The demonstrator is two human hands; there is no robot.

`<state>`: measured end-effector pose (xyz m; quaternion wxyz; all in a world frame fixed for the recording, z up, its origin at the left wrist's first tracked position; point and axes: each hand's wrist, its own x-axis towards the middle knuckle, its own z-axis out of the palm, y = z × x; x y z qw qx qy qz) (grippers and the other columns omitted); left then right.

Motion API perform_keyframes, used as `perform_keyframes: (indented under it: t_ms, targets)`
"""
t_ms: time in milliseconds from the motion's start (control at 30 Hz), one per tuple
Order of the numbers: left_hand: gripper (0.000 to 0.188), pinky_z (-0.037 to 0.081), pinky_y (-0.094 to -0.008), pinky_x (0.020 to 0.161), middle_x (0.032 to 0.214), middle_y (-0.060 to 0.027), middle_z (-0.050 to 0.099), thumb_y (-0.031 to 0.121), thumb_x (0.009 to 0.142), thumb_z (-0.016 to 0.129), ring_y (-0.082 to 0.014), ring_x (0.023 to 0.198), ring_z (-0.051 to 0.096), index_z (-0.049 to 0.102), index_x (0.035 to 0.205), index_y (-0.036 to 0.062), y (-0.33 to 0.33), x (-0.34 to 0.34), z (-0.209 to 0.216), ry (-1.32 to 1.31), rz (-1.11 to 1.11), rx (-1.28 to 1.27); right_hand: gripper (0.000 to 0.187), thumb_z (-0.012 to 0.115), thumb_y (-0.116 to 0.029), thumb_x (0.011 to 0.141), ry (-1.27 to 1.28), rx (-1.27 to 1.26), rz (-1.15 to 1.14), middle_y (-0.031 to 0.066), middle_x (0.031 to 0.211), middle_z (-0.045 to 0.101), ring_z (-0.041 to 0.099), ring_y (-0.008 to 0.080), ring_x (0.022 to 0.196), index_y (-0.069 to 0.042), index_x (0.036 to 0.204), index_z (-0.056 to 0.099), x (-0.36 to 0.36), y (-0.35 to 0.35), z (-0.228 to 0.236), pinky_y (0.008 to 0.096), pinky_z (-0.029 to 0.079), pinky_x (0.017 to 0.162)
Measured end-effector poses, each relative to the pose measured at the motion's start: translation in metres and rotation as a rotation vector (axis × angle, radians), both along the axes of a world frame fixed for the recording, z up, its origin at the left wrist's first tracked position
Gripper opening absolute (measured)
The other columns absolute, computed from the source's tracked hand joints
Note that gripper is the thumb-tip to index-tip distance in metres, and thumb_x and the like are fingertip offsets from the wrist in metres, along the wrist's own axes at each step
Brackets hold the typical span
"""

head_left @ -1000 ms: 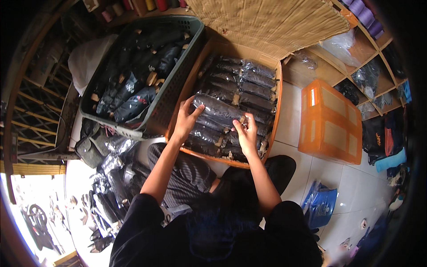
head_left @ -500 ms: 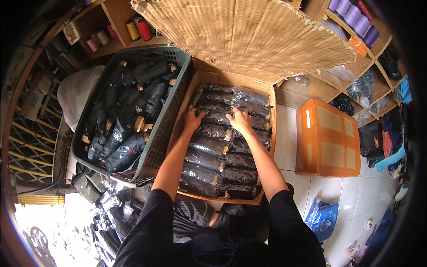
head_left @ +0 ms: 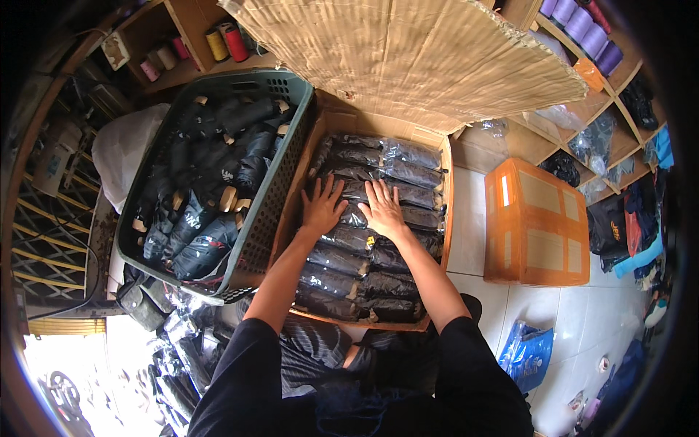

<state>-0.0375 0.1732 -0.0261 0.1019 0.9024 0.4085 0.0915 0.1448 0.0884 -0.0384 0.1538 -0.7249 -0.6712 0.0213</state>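
Note:
An open cardboard box [head_left: 448, 240] stands in front of me, filled with two columns of black folding umbrellas [head_left: 331, 261] in clear plastic sleeves. My left hand [head_left: 322, 207] lies flat on the left column, fingers spread. Beside it, my right hand [head_left: 382, 207] is pressed palm down near the gap between the columns, its fingers stretched out. Neither hand grips anything. Both hands hide parts of the wrapped umbrellas under them.
A dark green basket [head_left: 273, 182] with loose black umbrellas stands left of the box. The box's lid flap [head_left: 408, 58] rises behind it. To the right is a taped brown carton [head_left: 535, 226], with a blue plastic packet [head_left: 526, 357] nearer me. Shelves hold thread spools [head_left: 571, 25].
Both hands have come slightly nearer to me. Their curled fingers have flattened and spread over the wrapped umbrellas.

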Motion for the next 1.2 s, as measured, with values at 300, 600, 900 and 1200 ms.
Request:
perform_keyframes:
  t_ms: [300,600,900,1200]
  targets:
    - [0.058,0.015,-0.0706,0.108,0.159,-0.0101,0.015,0.035,0.097,0.042,-0.0357,0.145,0.014,0.025,0.151,0.0198,-0.003,0.008,-0.007,0.046,-0.132,-0.01,0.077,0.046,-0.056,0.093,0.025,-0.002,-0.071,0.0184,0.157,0.017,0.013,0.0383,0.145,-0.007,0.149,0.027,-0.031,-0.008,0.014,0.0638,0.007,0.113]
    - [0.055,0.027,-0.0563,0.11,0.155,-0.0208,0.021,0.021,0.091,0.056,-0.0419,0.138,0.029,0.04,0.142,0.009,-0.056,-0.025,0.033,-0.536,-0.018,-0.056,0.07,0.048,-0.048,0.095,0.004,0.03,-0.059,0.0211,0.157,0.012,0.012,0.0442,0.144,-0.008,0.149,0.028,-0.042,-0.012,0.022,0.0694,0.009,0.109]
    - [0.021,0.051,-0.0406,0.07,0.089,-0.0156,0.061,0.012,0.087,0.06,-0.0315,0.086,0.063,0.063,0.106,0.0029,-0.285,-0.237,0.059,-0.754,0.52,-0.274,0.062,0.045,-0.042,0.098,0.436,0.055,0.192,0.0199,0.158,0.011,0.013,0.0387,0.145,-0.01,0.149,0.03,-0.142,-0.073,0.059,0.0653,0.011,0.111]
    - [0.067,0.051,-0.0475,0.086,0.104,-0.0304,0.064,0.049,0.079,0.07,-0.0439,0.101,0.062,0.056,0.108,-0.0102,-0.279,-0.375,-0.042,-0.224,1.396,-0.372,0.053,0.052,-0.03,0.096,0.482,0.012,0.403,0.0193,0.156,0.015,0.018,0.039,0.144,-0.007,0.142,0.038,-0.231,-0.145,0.069,0.0662,0.012,0.111]
